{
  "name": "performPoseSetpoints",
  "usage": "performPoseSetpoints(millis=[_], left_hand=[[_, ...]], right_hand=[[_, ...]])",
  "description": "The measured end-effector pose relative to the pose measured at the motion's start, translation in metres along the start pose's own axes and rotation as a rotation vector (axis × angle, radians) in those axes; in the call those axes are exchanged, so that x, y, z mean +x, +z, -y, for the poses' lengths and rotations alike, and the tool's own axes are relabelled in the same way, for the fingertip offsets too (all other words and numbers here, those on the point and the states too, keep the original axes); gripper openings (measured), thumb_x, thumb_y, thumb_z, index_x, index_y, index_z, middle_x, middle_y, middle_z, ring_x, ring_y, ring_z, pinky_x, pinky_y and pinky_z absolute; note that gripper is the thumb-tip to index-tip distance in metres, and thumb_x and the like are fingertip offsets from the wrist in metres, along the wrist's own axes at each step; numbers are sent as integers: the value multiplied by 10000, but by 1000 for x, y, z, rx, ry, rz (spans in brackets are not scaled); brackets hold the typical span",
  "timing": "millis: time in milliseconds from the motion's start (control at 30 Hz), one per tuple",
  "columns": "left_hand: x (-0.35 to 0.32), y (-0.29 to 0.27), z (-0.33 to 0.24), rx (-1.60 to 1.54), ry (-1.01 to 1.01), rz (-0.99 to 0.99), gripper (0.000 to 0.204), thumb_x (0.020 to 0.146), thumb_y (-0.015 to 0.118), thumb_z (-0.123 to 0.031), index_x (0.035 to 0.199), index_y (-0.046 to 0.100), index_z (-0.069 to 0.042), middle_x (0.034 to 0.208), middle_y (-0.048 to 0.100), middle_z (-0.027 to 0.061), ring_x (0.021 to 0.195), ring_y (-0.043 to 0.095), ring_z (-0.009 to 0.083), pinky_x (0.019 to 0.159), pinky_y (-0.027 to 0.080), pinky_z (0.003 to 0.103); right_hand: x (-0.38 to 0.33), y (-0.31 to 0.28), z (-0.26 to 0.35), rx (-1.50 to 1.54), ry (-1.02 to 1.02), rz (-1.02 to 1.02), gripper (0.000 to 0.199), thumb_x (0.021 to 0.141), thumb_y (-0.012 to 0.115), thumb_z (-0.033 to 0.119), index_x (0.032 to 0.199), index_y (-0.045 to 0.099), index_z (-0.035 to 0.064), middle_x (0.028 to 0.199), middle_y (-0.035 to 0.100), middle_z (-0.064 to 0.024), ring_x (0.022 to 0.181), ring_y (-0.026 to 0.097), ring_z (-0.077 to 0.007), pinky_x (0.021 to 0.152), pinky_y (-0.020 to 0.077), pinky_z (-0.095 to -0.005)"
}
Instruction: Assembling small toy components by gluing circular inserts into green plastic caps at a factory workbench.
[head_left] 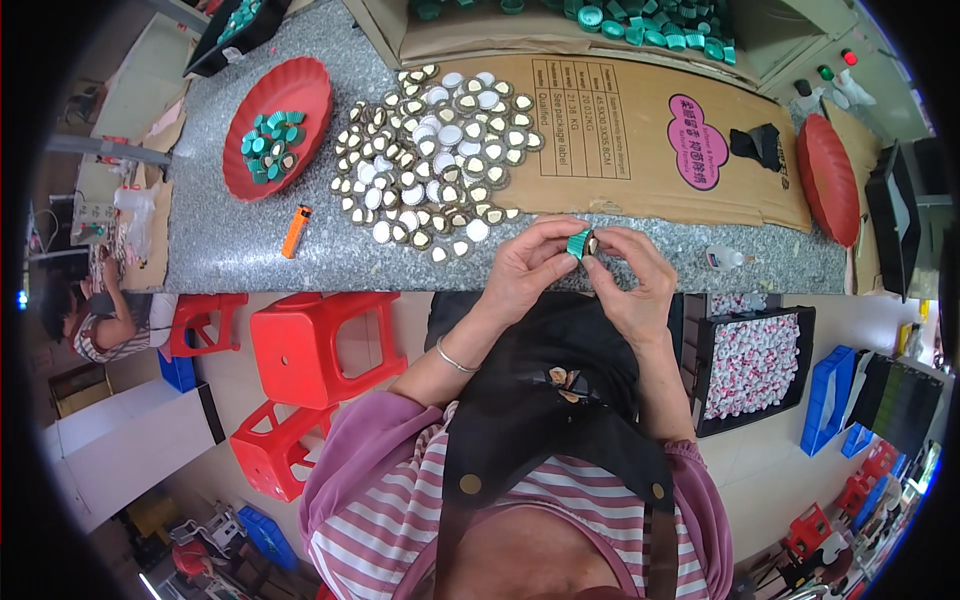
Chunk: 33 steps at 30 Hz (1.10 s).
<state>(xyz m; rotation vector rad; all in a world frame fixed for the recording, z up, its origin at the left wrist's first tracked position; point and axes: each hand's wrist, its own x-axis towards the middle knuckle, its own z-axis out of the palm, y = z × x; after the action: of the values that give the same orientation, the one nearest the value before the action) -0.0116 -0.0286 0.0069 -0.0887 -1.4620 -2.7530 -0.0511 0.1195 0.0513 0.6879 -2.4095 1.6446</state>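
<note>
- Two hands are raised together over the front edge of a speckled table (250, 250), with a green cap (578, 243) pinched between them.
- At far left, a red dish (300, 85) is seen holding a few finished green caps (268, 145); an orange lighter (295, 231) lies just below it.
- Round liners (430, 150), white and gold-rimmed, are spread in a loose heap over the table and a cardboard sheet (640, 130).
- The left hand (525, 268) is closed on the green cap, thumb and fingers gripping its ribbed side.
- The right hand (630, 280) is closed too, its fingertips pressing a liner (592, 243) against the cap's open end.
- The step in hand is judged to be seating a liner into the cap.
- Next, a firm, square push is called for, so the liner is set flat and not tilted.
- Two stray liners (562, 385) are seen on the black apron below.
</note>
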Motion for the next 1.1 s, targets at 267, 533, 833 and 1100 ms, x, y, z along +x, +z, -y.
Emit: performPoseSetpoints(millis=[267, 533, 833, 1100], left_hand=[[0, -1, -1, 18, 23, 9, 313, 824, 522, 101, 1123, 553, 18, 1213, 472, 102, 1112, 498, 176, 957, 417, 295], [-3, -2, 0, -22, -6, 0, 334, 813, 522, 111, 1130, 566, 14, 1219, 489, 112, 1113, 507, 178, 959, 420, 291], [-7, 0, 2, -139, -24, -17, 332, 813, 526, 103, 1129, 566, 8, 1228, 488, 102, 1113, 512, 182, 947, 429, 283], [-10, -6, 5, -154, -30, -4, 330, 826, 524, 92, 1143, 556, 9, 1235, 483, 96, 1105, 516, 173, 929, 439, 273]], right_hand=[[-1, -1, -2, -70, -76, 27, 299, 656, 724, -13, 946, 652, 13, 928, 631, -115, 831, 632, -219, 732, 508, -283], [-4, 0, -3, -4, -52, 56, 286, 687, 707, -32, 965, 655, 14, 948, 609, -97, 821, 617, -193, 696, 500, -268], [-7, 7, -3, -105, -202, -72, 242, 691, 694, -43, 922, 664, 25, 837, 615, -88, 735, 622, -200, 628, 508, -266], [-7, 5, 3, -147, -185, 18, 245, 672, 706, -31, 907, 663, 24, 846, 627, -106, 753, 637, -216, 642, 510, -280]])
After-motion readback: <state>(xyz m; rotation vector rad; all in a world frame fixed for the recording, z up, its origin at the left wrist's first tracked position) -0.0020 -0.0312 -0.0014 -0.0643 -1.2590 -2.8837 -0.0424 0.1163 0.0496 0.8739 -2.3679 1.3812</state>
